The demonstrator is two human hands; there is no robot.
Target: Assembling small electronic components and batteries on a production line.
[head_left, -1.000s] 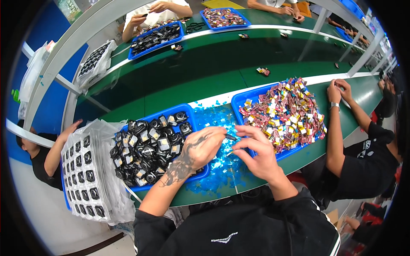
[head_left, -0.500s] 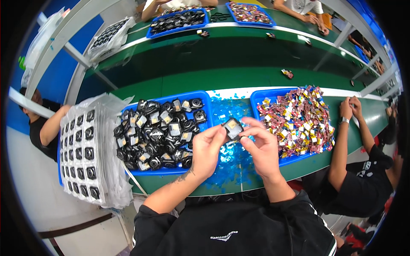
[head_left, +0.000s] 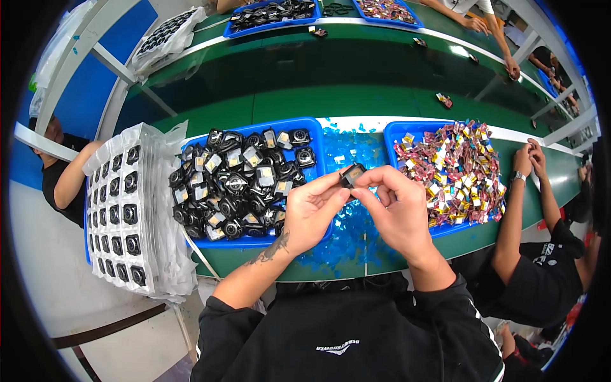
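Between my two hands is a small black watch-like case (head_left: pixel 352 174), tilted, with its dark face partly covered by fingertips. My left hand (head_left: pixel 308 213) pinches it from the left side with thumb and fingers. On its right edge the thumb and curled fingers of my right hand (head_left: pixel 402 207) close in a pinch. To the left, a blue tray (head_left: pixel 313 137) holds a heap of similar black cases (head_left: pixel 237 184), many showing a pale square. Another blue tray (head_left: pixel 396 132) on the right is piled with small pink, yellow and white flexible parts (head_left: pixel 449 178).
Blue film scraps (head_left: pixel 347 239) litter the green table (head_left: pixel 305 272) between the trays. Stacked white blister trays (head_left: pixel 118 219) with black cases stand at the left. A conveyor belt (head_left: pixel 356 70) runs beyond, carrying loose pieces (head_left: pixel 444 100). Co-workers' arms (head_left: pixel 509 210) are at the right.
The case has been tipped up, so its pale square face no longer shows. My right hand's fingers have curled in closer round it. Pieces on the belt have shifted right in view.
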